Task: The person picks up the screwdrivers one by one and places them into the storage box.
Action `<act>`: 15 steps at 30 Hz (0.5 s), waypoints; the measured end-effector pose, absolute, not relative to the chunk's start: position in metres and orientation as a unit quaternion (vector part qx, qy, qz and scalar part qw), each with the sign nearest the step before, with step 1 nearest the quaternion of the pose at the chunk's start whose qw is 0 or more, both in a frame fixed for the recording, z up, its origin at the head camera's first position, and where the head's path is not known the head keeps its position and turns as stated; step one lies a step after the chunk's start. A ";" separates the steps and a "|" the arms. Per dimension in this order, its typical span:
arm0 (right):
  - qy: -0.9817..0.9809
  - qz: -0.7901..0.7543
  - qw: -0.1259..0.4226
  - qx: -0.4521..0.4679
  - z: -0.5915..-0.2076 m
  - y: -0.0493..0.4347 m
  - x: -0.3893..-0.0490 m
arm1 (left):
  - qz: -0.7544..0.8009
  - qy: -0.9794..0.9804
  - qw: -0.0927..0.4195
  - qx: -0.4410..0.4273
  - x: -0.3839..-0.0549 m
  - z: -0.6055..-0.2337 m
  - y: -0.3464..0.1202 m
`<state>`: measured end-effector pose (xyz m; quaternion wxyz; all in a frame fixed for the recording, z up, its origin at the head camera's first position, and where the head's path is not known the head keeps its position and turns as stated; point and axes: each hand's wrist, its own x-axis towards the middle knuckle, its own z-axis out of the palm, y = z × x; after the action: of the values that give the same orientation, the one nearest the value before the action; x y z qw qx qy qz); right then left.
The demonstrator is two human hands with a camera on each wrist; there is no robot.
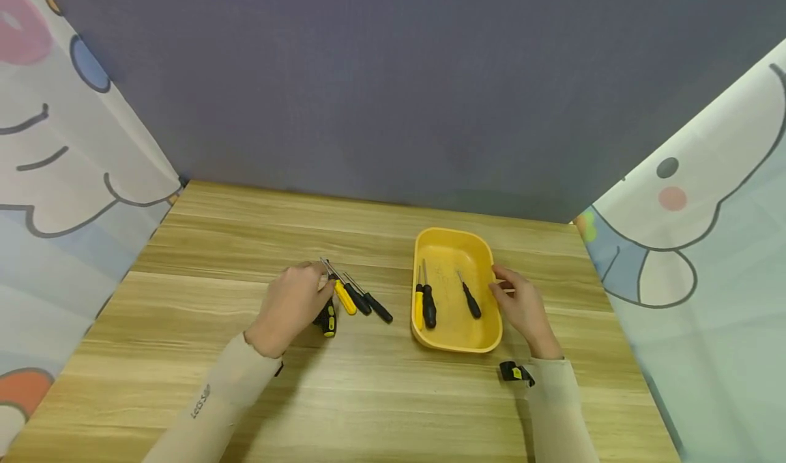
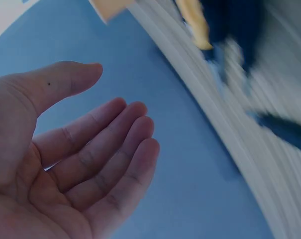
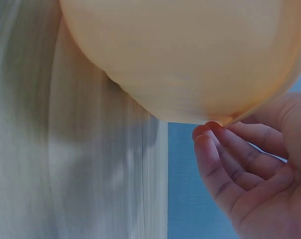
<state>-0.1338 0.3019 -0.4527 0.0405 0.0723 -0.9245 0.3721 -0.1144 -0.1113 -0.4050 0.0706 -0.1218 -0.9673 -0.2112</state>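
Note:
My left hand (image 1: 293, 305) is over the left side of a loose group of screwdrivers on the table. In the left wrist view, its fingers (image 2: 121, 172) are relaxed and the palm holds nothing. Close by lie a yellow-handled screwdriver (image 1: 346, 299), black-handled screwdrivers (image 1: 380, 309) and a black-and-yellow handle (image 1: 329, 321), partly hidden under the hand. My right hand (image 1: 523, 307) pinches the right rim of a yellow tray (image 1: 457, 346). Inside it lie a yellow-handled screwdriver (image 1: 419, 307), a large black-handled screwdriver (image 1: 429, 307) and a smaller black screwdriver (image 1: 471, 303).
The wooden table (image 1: 393, 395) ends at a dark grey panel (image 1: 393, 95) at the back. Cartoon-printed sheets (image 1: 706, 299) hang at both sides. A black strap piece (image 1: 514, 372) shows by the right wrist.

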 end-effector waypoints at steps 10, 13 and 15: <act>-0.924 0.374 0.035 0.069 -0.453 0.302 -0.133 | -0.197 -0.976 0.052 -0.075 -0.122 -0.415 -0.158; -0.924 0.374 0.035 0.068 -0.452 0.301 -0.134 | -0.195 -0.978 0.030 -0.068 -0.124 -0.420 -0.163; -0.924 0.373 0.036 0.068 -0.452 0.301 -0.134 | -0.193 -0.979 0.018 -0.064 -0.125 -0.424 -0.166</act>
<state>-0.1336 0.3009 -0.4523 0.0364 0.0684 -0.9245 0.3732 -0.1250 -0.1663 -0.4240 0.0177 -0.0640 -0.9789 -0.1932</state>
